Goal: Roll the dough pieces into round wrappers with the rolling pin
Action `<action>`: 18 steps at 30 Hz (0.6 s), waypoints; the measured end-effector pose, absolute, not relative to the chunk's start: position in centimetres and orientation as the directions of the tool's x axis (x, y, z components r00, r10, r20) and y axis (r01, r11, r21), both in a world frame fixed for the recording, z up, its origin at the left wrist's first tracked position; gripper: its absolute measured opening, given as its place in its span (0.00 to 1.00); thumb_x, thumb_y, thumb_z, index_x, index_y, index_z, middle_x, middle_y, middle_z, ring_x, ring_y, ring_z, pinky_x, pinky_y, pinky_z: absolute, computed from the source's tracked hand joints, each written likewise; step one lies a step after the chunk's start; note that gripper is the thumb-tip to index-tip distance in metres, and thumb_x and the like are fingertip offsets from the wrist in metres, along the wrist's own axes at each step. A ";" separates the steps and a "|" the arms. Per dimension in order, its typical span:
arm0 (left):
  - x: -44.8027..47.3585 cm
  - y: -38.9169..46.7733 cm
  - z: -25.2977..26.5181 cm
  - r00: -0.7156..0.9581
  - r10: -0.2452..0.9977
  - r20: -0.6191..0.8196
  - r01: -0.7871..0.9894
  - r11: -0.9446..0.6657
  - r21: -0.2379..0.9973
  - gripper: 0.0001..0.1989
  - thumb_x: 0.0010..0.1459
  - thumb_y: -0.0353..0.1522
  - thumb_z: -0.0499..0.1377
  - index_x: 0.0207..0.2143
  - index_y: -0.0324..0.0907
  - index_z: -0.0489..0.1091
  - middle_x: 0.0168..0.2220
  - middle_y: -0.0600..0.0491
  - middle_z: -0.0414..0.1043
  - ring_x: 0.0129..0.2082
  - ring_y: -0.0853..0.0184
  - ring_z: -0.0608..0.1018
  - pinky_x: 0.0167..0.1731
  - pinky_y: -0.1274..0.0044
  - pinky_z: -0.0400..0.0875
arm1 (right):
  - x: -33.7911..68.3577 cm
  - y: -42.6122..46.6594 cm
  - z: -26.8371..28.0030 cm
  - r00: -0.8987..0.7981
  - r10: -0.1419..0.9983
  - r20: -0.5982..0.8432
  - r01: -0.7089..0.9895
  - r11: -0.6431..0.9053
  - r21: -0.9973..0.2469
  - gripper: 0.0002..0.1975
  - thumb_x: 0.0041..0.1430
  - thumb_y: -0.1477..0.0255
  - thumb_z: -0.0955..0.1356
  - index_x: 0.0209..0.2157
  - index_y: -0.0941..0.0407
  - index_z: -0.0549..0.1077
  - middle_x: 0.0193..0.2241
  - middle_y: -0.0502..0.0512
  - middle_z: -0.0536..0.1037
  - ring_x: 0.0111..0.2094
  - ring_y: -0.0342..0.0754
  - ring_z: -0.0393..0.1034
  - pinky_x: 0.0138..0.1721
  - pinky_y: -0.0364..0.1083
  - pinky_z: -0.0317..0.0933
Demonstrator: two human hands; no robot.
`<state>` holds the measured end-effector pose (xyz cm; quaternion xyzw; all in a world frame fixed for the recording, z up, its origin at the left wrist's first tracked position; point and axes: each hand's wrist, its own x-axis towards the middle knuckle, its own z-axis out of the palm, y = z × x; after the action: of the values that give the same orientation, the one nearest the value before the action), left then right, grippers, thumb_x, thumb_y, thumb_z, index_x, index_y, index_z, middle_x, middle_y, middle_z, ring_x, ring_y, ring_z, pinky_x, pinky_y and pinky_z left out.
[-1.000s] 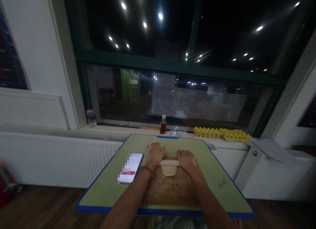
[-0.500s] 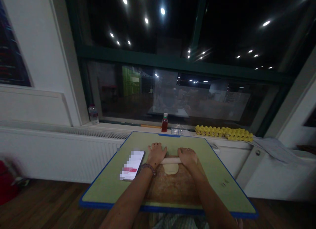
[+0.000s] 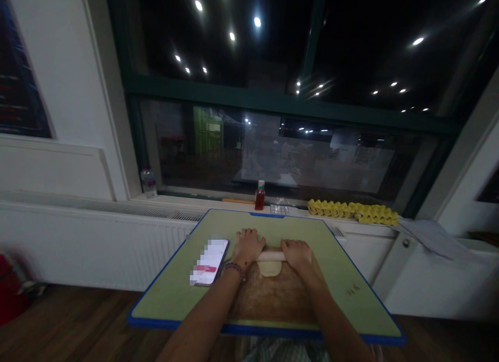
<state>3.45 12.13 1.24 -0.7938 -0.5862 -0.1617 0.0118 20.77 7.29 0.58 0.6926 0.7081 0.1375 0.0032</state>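
Note:
A pale rolling pin (image 3: 270, 256) lies crosswise over a flat piece of dough (image 3: 270, 269). Part of the dough shows on the near side of the pin. My left hand (image 3: 249, 246) rests over the pin's left end, fingers pointing away from me. Over the right end, my right hand (image 3: 297, 253) bends its fingers around the pin. Both ends of the pin are hidden under my hands. Beneath the dough is a brown wooden board (image 3: 275, 297), dusted with what looks like flour.
The board lies on a green table (image 3: 167, 299) with a blue edge. Left of my left hand is a phone (image 3: 210, 262) with a lit screen. On the windowsill stand a bottle of red liquid (image 3: 259, 195), a clear bottle (image 3: 148, 182) and yellow egg trays (image 3: 353, 211).
Both hands have shifted slightly toward me with the rolling pin, the right hand a little more. The dough looks much the same.

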 end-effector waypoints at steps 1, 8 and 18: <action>3.5 12.0 1.4 0.264 0.927 0.268 0.935 -0.314 0.164 0.23 0.62 0.42 0.47 0.49 0.38 0.70 0.50 0.40 0.70 0.52 0.51 0.67 0.52 0.60 0.55 | 20.6 7.1 0.7 -0.040 0.981 0.190 0.979 0.000 0.205 0.15 0.62 0.76 0.59 0.45 0.56 0.73 0.41 0.63 0.79 0.41 0.53 0.74 0.42 0.48 0.63; 3.4 10.8 2.7 0.354 0.919 0.171 0.907 -0.382 0.177 0.28 0.59 0.50 0.48 0.49 0.39 0.70 0.51 0.43 0.71 0.54 0.51 0.66 0.52 0.62 0.57 | 20.4 6.4 0.7 -0.045 0.977 0.211 0.975 -0.003 0.224 0.13 0.62 0.75 0.60 0.45 0.55 0.72 0.40 0.62 0.79 0.40 0.53 0.74 0.41 0.50 0.63; 3.0 9.4 3.2 0.416 0.904 0.104 0.889 -0.428 0.161 0.24 0.61 0.48 0.46 0.48 0.46 0.71 0.52 0.44 0.70 0.55 0.50 0.65 0.51 0.61 0.58 | 20.0 4.8 1.0 -0.042 0.969 0.243 0.978 -0.009 0.206 0.14 0.62 0.75 0.60 0.44 0.57 0.74 0.40 0.63 0.79 0.42 0.53 0.74 0.44 0.49 0.62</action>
<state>3.01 9.42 3.16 -0.8403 -0.5334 -0.0875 -0.0405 20.00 4.80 1.00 0.6918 0.7038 0.1608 -0.0145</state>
